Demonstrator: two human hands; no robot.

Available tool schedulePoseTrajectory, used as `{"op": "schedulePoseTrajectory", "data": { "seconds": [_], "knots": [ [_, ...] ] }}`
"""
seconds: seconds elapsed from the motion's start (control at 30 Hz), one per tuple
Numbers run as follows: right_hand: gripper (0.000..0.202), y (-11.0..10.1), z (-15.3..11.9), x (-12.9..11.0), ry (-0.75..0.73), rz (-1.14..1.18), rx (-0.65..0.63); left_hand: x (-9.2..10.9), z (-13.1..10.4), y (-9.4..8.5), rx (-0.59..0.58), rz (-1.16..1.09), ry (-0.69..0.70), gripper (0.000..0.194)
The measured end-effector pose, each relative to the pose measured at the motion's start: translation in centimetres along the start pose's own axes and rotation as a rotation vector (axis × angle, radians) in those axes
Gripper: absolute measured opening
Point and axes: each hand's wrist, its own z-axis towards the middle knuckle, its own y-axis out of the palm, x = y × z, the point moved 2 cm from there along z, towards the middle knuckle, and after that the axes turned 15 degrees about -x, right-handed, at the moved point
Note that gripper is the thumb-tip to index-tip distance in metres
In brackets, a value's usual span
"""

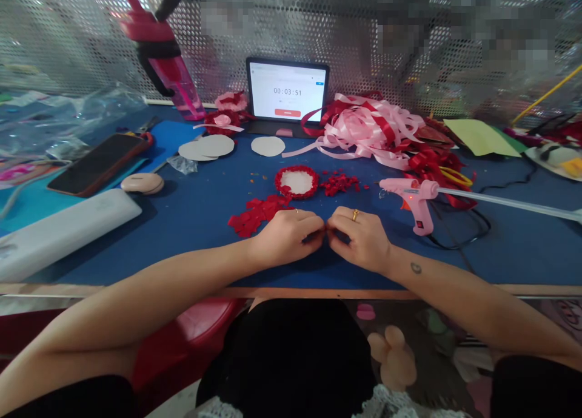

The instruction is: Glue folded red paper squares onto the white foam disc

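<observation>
Black clothing (291, 354) nearest | red-rimmed disc (297, 180): beyond left grip (287, 236), right grip (362, 239)

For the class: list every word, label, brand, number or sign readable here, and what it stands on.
"00:03:51": on the lit, black-framed rectangular screen.
Too small to read: lettering on its red button and small blue button.
Too small to read: any marking on the dark switch of the pink plastic glue gun.

Left hand (291, 236), right hand (361, 237): fingertips (321, 225) meeting, both curled into pinches! Forearms (191, 271) slant inward from either side.
</observation>
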Motion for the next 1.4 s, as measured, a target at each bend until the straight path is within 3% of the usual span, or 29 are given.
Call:
{"op": "schedulePoseTrajectory", "data": {
  "seconds": [0.23, 0.43, 0.6, 1.03, 1.4],
  "knots": [
    [0.010, -0.1, -0.1, -0.2, -0.034, -0.052, 0.031, 0.3, -0.1, -0.1, -0.029, 0.032, 0.022, 0.015],
    [0.011, -0.8, 0.1, 0.2, -0.011, -0.055, 0.008, 0.0, 0.1, -0.4, 0.041, -0.022, 0.022, 0.009],
    [0.014, -0.3, 0.1, 0.2, -0.046, -0.064, -0.038, -0.1, 0.0, -0.1, 0.003, 0.009, 0.028, 0.011],
    [0.016, 0.4, -0.4, -0.6, -0.112, -0.115, 0.013, 1.0, -0.2, 0.2, -0.004, 0.076, 0.173, 0.019],
    [0.016, -0.2, -0.1, 0.4, -0.113, -0.034, -0.060, 0.1, -0.1, -0.2, -0.021, -0.114, 0.057, 0.011]
  ]
}}
